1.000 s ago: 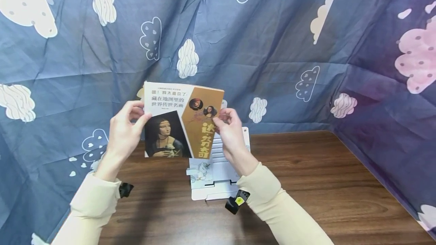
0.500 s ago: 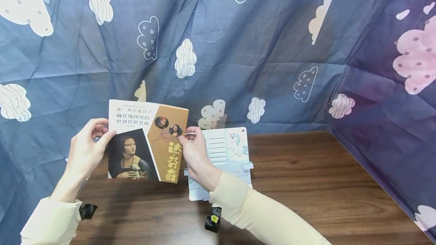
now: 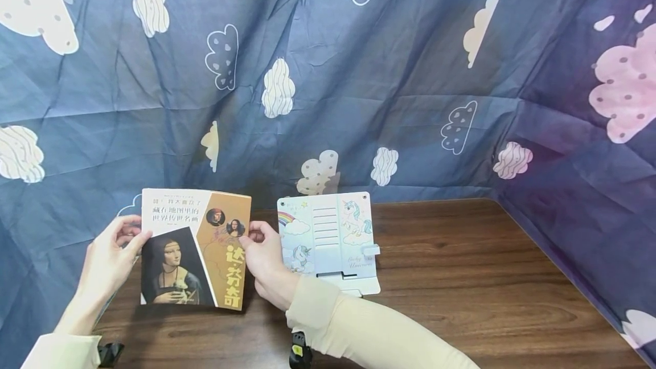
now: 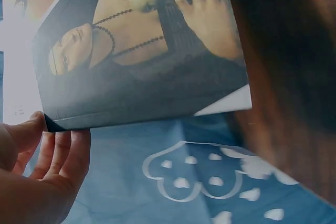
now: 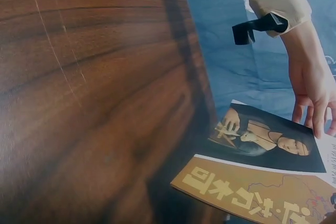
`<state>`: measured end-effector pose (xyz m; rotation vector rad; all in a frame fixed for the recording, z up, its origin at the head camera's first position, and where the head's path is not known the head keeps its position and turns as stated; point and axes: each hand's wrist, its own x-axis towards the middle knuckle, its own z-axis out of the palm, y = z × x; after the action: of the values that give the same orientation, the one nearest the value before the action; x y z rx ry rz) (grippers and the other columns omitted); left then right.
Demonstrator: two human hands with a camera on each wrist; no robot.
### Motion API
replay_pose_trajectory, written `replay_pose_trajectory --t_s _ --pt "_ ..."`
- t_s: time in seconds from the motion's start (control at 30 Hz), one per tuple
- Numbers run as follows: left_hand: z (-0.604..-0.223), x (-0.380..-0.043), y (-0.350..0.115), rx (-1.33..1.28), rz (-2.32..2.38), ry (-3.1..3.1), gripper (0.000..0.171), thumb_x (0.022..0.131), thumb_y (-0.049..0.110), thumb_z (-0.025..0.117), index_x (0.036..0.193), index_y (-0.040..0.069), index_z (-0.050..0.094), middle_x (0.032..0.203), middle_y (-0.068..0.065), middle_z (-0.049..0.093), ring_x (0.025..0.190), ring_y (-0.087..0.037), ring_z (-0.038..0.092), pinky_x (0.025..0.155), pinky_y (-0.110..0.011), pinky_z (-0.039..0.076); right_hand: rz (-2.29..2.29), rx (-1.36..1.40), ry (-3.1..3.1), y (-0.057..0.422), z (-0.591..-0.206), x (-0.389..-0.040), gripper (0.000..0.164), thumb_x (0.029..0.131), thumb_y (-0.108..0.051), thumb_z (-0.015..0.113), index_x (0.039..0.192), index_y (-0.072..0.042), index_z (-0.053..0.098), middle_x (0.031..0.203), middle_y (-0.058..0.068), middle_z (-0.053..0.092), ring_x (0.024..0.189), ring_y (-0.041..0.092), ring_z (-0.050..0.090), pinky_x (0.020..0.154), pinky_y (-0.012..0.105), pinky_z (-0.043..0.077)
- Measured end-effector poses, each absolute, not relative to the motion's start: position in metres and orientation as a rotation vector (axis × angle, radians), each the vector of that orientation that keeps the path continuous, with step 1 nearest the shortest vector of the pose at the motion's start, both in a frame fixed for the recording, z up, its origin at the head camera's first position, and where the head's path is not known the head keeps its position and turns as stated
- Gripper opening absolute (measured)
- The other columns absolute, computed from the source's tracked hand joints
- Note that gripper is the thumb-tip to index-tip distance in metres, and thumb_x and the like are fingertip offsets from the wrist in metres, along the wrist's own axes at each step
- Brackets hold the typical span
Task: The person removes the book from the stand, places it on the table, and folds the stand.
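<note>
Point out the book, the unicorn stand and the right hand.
Book (image 3: 191, 254): head view, on the dark portrait of its cover.
Unicorn stand (image 3: 326, 235): head view, on the lined middle strip.
Right hand (image 3: 267, 258): head view, on the middle of the hand.

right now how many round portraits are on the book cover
2, both in the upper half of the book: the first portrait is higher and further left, the second portrait lower, near the right hand; none seems hidden.

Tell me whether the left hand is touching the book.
Touching. The left wrist view shows it plainly: the left hand pinches the book at its edge, thumb in front and fingers behind.
</note>
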<state>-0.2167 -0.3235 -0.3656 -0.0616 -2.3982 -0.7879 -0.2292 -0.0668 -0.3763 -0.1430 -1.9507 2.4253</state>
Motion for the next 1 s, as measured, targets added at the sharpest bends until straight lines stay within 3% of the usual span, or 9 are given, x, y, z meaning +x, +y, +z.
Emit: replay_pose_trajectory --t_s 0.2,0.47,0.67,1.0 --pt "-0.387 -0.213 -0.335 -0.037 -0.781 -2.44 0.032 0.094 0.022 0.068 0.119 0.003 0.059 0.097 -0.017 0.067 0.082 0.029 0.035 0.067 -0.02 0.035 2.458 -0.139 -1.94 -0.074 -0.391 -0.224 0.016 0.083 0.006 0.067 0.093 -0.007 0.064 0.082 0.002 0.052 0.077 0.014 0.05 0.069 0.027 0.042" --pt "-0.41 -0.204 -0.344 -0.023 -0.833 -2.448 0.028 0.093 0.015 0.068 0.116 0.0 0.061 0.096 -0.019 0.067 0.078 0.027 0.04 0.063 -0.008 0.037 2.476 -0.149 -1.955 -0.082 -0.407 -0.217 0.018 0.082 0.006 0.069 0.093 -0.008 0.065 0.079 0.001 0.054 0.075 0.014 0.051 0.069 0.028 0.043" --pt "-0.421 -0.207 -0.35 -0.053 -0.928 -2.495 0.03 0.095 0.014 0.065 0.119 -0.003 0.058 0.094 -0.021 0.066 0.073 0.019 0.051 0.056 -0.013 0.047 2.496 -0.18 -1.948 -0.084 -0.411 -0.22 0.017 0.082 0.005 0.069 0.094 -0.007 0.065 0.078 0.002 0.054 0.073 0.013 0.052 0.068 0.027 0.044" --pt "-0.437 -0.212 -0.354 -0.023 -0.998 -2.59 0.028 0.097 0.015 0.062 0.116 -0.005 0.058 0.095 -0.019 0.065 0.07 0.009 0.055 0.056 -0.019 0.049 2.611 -0.253 -1.914 -0.085 -0.425 -0.224 0.017 0.083 0.006 0.066 0.095 -0.005 0.065 0.072 0.0 0.055 0.062 0.011 0.052 0.055 0.022 0.042"
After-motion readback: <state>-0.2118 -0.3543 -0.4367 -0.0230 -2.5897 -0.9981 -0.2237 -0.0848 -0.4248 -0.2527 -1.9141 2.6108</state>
